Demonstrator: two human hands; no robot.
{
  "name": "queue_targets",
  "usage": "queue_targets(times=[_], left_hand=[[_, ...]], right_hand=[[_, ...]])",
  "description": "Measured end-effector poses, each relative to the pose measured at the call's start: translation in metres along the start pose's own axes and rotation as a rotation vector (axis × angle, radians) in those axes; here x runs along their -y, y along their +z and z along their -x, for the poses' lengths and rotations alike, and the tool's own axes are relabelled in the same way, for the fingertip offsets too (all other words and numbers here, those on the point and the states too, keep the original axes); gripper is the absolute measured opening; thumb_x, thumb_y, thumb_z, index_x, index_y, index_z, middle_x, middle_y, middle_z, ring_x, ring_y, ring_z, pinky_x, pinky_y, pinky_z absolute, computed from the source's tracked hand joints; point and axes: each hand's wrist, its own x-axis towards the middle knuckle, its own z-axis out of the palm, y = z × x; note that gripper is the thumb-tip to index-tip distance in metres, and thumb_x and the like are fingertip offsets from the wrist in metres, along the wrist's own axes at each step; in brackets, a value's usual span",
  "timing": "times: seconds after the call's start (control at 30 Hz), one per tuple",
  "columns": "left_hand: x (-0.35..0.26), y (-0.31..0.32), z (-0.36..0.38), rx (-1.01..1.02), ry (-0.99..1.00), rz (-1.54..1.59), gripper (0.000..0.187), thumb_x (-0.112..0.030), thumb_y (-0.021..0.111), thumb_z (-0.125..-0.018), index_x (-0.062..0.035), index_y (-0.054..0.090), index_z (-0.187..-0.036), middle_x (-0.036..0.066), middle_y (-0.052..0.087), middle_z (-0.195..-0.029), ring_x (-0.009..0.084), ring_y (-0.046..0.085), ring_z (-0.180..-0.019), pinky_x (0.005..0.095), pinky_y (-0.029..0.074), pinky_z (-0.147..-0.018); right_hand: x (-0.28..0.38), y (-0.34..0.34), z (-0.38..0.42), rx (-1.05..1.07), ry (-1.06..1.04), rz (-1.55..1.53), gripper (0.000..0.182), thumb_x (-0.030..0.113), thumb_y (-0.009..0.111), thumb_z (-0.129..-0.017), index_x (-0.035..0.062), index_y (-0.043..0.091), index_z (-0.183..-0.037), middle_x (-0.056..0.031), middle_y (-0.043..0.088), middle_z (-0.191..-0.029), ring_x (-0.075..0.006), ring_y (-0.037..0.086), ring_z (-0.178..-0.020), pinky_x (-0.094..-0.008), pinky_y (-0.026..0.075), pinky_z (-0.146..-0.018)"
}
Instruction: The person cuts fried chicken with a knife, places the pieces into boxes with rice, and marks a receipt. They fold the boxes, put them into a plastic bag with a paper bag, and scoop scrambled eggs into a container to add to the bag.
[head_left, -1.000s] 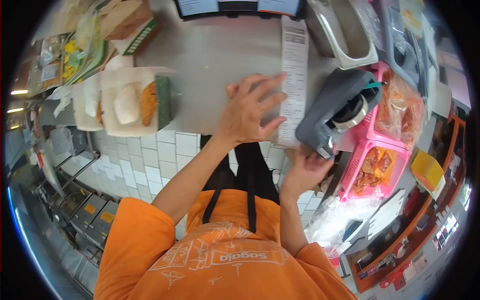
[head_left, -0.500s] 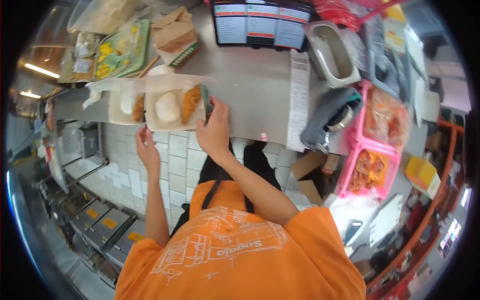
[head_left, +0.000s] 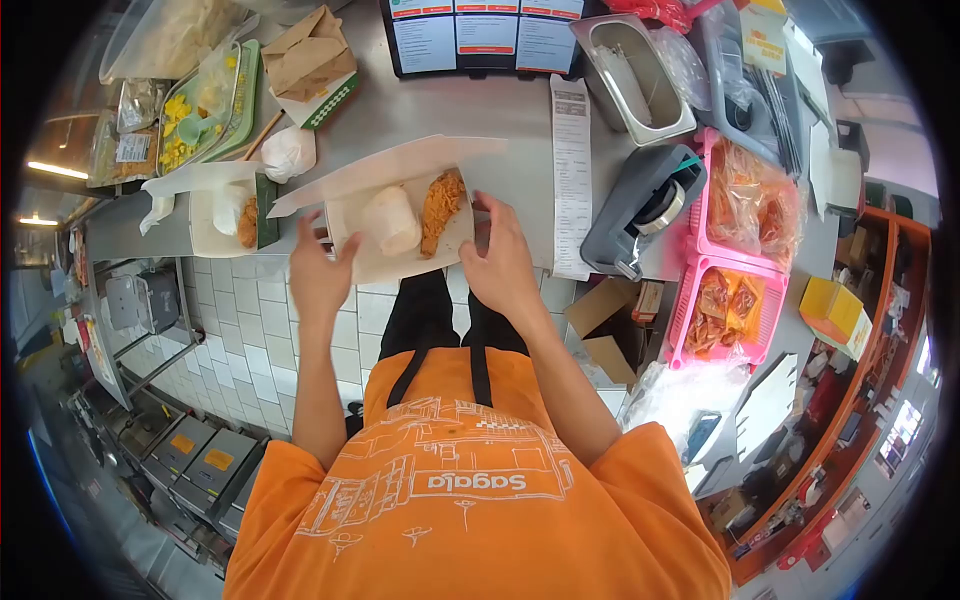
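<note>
An open paper food box [head_left: 375,268] sits at the counter's front edge with its pale lid flap raised at the back. Inside are a white paper-wrapped bundle [head_left: 391,220] and a piece of fried chicken [head_left: 442,212]. My left hand [head_left: 322,270] grips the box's left side, thumb at the front corner. On the right side, my right hand [head_left: 503,258] holds the wall between thumb and fingers. A second open food box [head_left: 210,238] stands to the left, also with a white bundle and fried chicken. Behind them lies another white wrapped bundle [head_left: 289,153].
At the back are a green tray [head_left: 247,105], a closed brown box [head_left: 308,60] and a tablet screen [head_left: 487,35]. To the right are a long receipt [head_left: 571,180], a metal pan [head_left: 640,85], a tape dispenser [head_left: 640,205] and pink baskets [head_left: 690,245] of bagged food.
The nearer food box has moved right, away from the second box, with my right hand on it. My left hand has risen from below the counter edge to its left side.
</note>
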Motion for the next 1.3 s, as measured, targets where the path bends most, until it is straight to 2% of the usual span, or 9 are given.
queue_targets(times=[0.23,0.37,0.47,0.6,0.7,0.83,0.97,1.17,1.3], left_hand=[[-0.041,-0.035,-0.016,-0.564,0.541,-0.345,0.037,-0.009,0.065,-0.093,-0.0012,0.050,-0.126,0.017,0.070,-0.110,0.0381,0.069,-0.098,0.0433,0.052,-0.087],[0.019,0.021,0.029,-0.278,0.274,0.317,0.019,0.003,0.054,-0.095,-0.0007,0.048,-0.113,0.016,0.065,-0.126,0.0309,0.069,-0.103,0.0363,0.050,-0.095],[0.004,0.044,0.052,-0.173,0.170,0.587,0.047,0.008,0.046,-0.094,-0.0005,0.043,-0.141,0.019,0.051,-0.148,0.0244,0.060,-0.124,0.0359,0.046,-0.102],[-0.002,0.015,0.028,-0.019,0.207,0.471,0.067,0.015,0.043,-0.087,-0.0054,0.043,-0.151,0.015,0.051,-0.149,0.0225,0.052,-0.132,0.0347,0.043,-0.107],[0.027,0.006,-0.010,-0.104,0.147,0.865,0.047,0.006,0.051,-0.094,-0.0026,0.056,-0.139,0.016,0.056,-0.143,0.0209,0.053,-0.131,0.0351,0.042,-0.107],[0.019,-0.010,-0.027,-0.269,0.206,0.324,0.046,-0.004,0.057,-0.095,0.0006,0.052,-0.140,0.016,0.060,-0.135,0.0284,0.056,-0.127,0.0390,0.041,-0.107],[-0.042,-0.015,0.017,-0.857,0.599,0.049,0.049,-0.003,0.061,-0.090,-0.0044,0.051,-0.138,0.012,0.068,-0.118,0.0309,0.061,-0.117,0.0398,0.043,-0.103],[-0.135,0.108,0.032,0.125,0.865,0.231,0.052,-0.023,0.073,-0.082,-0.0111,0.059,-0.130,0.010,0.061,-0.133,0.0295,0.055,-0.126,0.0434,0.041,-0.104],[-0.141,0.150,-0.001,0.174,0.970,0.021,0.073,-0.046,0.070,-0.082,-0.0143,0.049,-0.144,0.005,0.048,-0.151,0.0241,0.045,-0.138,0.0494,0.031,-0.107]], right_hand=[[0.039,-0.010,-0.054,-0.431,-0.533,0.327,0.045,0.002,0.064,-0.087,0.0001,0.049,-0.130,-0.0206,0.054,-0.135,-0.0358,0.058,-0.119,-0.0451,0.044,-0.105],[-0.032,0.013,-0.025,-0.229,-0.591,0.242,0.030,0.001,0.060,-0.092,0.0022,0.049,-0.120,-0.0234,0.053,-0.142,-0.0371,0.056,-0.127,-0.0462,0.038,-0.112],[-0.021,0.032,0.011,-0.103,-0.234,-0.257,0.037,0.003,0.056,-0.094,0.0036,0.048,-0.131,-0.0281,0.044,-0.149,-0.0419,0.048,-0.134,-0.0476,0.036,-0.114],[0.013,0.011,0.014,0.070,-0.281,0.206,0.070,-0.007,0.048,-0.084,0.0069,0.035,-0.151,-0.0355,0.035,-0.151,-0.0432,0.037,-0.142,-0.0481,0.029,-0.119],[0.062,-0.075,0.027,-0.229,-0.190,0.086,0.060,-0.005,0.052,-0.085,0.0070,0.047,-0.143,-0.0209,0.053,-0.142,-0.0405,0.053,-0.129,-0.0458,0.041,-0.108],[0.008,-0.189,-0.032,-0.934,-0.139,0.534,0.028,0.016,0.072,-0.089,0.0046,0.068,-0.114,-0.0095,0.066,-0.105,-0.0233,0.063,-0.099,-0.0348,0.048,-0.088],[-0.003,-0.210,-0.052,-0.666,-0.085,0.615,0.022,0.018,0.075,-0.088,0.0020,0.072,-0.102,-0.0099,0.068,-0.097,-0.0213,0.065,-0.090,-0.0332,0.050,-0.081],[0.049,-0.207,0.048,-1.036,-0.193,-0.012,0.008,0.003,0.076,-0.088,-0.0003,0.069,-0.087,-0.0135,0.072,-0.097,-0.0171,0.070,-0.077,-0.0252,0.054,-0.074],[0.026,-0.128,0.064,-0.381,-0.002,-0.525,0.039,-0.005,0.068,-0.091,-0.0007,0.049,-0.125,-0.0204,0.072,-0.104,-0.0208,0.071,-0.088,-0.0284,0.055,-0.081]])
